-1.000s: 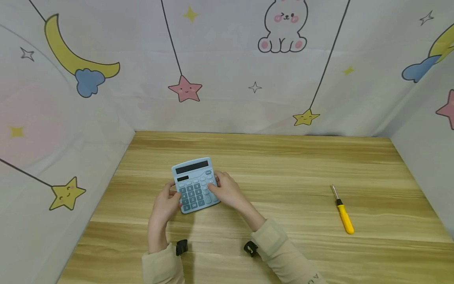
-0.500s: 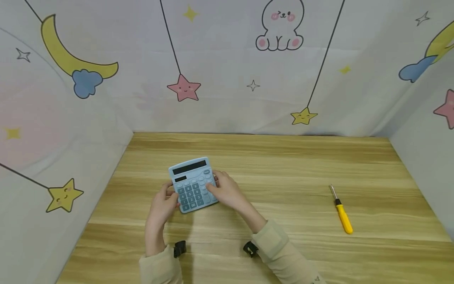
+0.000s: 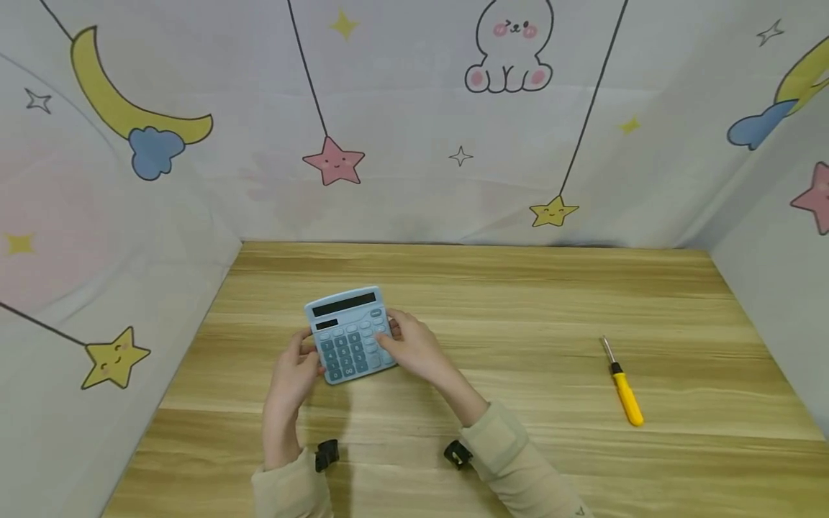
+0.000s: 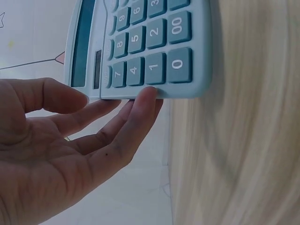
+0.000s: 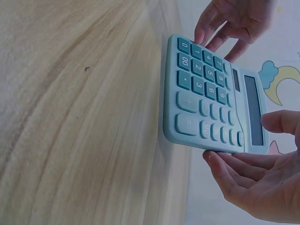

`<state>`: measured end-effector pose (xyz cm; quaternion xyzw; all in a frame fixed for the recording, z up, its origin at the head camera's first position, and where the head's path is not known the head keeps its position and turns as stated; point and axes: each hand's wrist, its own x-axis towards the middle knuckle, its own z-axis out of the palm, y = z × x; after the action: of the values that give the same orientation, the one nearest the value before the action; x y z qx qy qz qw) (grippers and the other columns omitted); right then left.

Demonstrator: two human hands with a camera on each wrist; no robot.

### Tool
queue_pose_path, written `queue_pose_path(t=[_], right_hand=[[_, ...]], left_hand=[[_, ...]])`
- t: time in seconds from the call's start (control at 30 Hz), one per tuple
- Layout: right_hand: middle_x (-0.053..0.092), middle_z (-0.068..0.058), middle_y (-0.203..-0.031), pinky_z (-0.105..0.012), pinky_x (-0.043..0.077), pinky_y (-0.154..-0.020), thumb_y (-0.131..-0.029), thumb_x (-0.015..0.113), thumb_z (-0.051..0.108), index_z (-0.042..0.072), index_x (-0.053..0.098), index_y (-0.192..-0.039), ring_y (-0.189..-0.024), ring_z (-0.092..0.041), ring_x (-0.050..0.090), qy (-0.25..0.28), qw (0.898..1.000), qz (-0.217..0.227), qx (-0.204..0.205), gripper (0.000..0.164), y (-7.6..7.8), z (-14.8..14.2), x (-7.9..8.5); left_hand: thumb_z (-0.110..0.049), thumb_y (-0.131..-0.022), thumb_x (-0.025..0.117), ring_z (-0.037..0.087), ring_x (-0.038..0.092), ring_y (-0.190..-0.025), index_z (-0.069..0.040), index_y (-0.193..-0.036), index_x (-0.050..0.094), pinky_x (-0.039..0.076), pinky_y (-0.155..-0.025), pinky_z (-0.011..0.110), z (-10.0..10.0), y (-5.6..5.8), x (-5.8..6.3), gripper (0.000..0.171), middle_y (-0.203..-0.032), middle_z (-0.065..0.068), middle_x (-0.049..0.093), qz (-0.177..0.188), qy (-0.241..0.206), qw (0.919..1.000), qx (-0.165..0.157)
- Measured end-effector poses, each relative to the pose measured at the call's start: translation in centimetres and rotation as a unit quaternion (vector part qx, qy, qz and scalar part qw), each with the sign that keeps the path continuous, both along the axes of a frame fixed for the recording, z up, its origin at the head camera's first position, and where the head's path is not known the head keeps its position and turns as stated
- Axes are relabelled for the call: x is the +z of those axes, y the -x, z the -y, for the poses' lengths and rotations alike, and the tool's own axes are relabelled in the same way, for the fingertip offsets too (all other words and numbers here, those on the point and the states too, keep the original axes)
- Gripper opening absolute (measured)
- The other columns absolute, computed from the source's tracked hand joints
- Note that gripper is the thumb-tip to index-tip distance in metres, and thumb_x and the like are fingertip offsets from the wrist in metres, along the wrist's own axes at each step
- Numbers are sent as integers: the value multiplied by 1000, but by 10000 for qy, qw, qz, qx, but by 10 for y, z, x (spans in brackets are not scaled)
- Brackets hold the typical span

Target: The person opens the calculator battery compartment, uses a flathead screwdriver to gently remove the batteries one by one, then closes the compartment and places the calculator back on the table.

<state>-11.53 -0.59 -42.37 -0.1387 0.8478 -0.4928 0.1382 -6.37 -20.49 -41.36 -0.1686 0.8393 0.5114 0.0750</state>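
Observation:
A light blue calculator (image 3: pixel 370 325) is held by both hands above the table, left of the middle in the head view. Its keys and dark display face up toward the head. My left hand (image 3: pixel 290 374) holds its left edge; in the left wrist view several fingertips touch the side by the 1 and 7 keys, with the thumb near the display end. My right hand (image 3: pixel 417 349) grips the right edge, thumb on the face and fingers at the side and underneath. The right wrist view shows the calculator (image 5: pixel 206 98) tilted, both hands on opposite sides.
On the right of the wooden table (image 3: pixel 505 302) lies a screwdriver (image 3: pixel 625 396) with a yellow handle. A white patterned cloth (image 3: pixel 414 194) rises behind the table and along its sides. Black clips (image 3: pixel 458 455) sit near each cuff.
The calculator and left hand have shifted slightly left in the head view, and the calculator's near edge sits a little higher. The whole scene has drifted slightly left too. Both hands keep their hold.

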Motion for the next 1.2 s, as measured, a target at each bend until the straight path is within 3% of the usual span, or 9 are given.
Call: queue_pose_path(t=[0.2, 0.43, 0.67, 1.0, 1.2], right_hand=[[61, -20, -126, -44, 52, -94, -96, 53, 25, 0, 43, -142, -116, -32, 60, 28, 10000, 85, -1, 53, -2, 0, 4], [62, -21, -126, -45, 52, -95, -96, 53, 25, 0, 42, -143, -116, -33, 61, -5, 10000, 39, -20, 54, -3, 0, 7], [60, -20, -130, -46, 49, -99, -97, 52, 34, 3, 40, -144, -121, -33, 58, 14, 10000, 70, -23, 58, -3, 1, 8], [55, -21, -137, -48, 45, -103, -100, 41, 48, 5, 41, -143, -126, -33, 54, 279, 9993, 83, -244, 61, -2, 2, 9], [59, -20, -133, -48, 46, -103, -101, 39, 48, 4, 45, -139, -124, -33, 56, 320, 9989, -52, -340, 59, -2, 3, 10]], left_hand=[[-5, -94, 34, 33, 57, -101, -6, -149, 29, 49, -87, 39, 1, 0, -2, 56, -128, 27, 48, -82, -115, 9999, 75], [-4, -93, 36, 32, 56, -102, -7, -149, 30, 46, -79, 31, 2, 2, -2, 56, -126, 27, 49, -219, -85, 9997, 72], [-5, -94, 36, 34, 54, -111, -8, -150, 28, 48, -89, 40, 3, 2, -1, 56, -130, 27, 47, -272, -198, 9994, 99], [-5, -96, 36, 32, 47, -122, -13, -152, 26, 45, -98, 43, 2, 1, 2, 57, -137, 24, 42, -382, -738, 9963, 230], [-4, -95, 35, 32, 46, -123, -12, -152, 26, 43, -99, 43, 2, 0, 4, 57, -139, 24, 41, -434, -922, 9943, 327]])
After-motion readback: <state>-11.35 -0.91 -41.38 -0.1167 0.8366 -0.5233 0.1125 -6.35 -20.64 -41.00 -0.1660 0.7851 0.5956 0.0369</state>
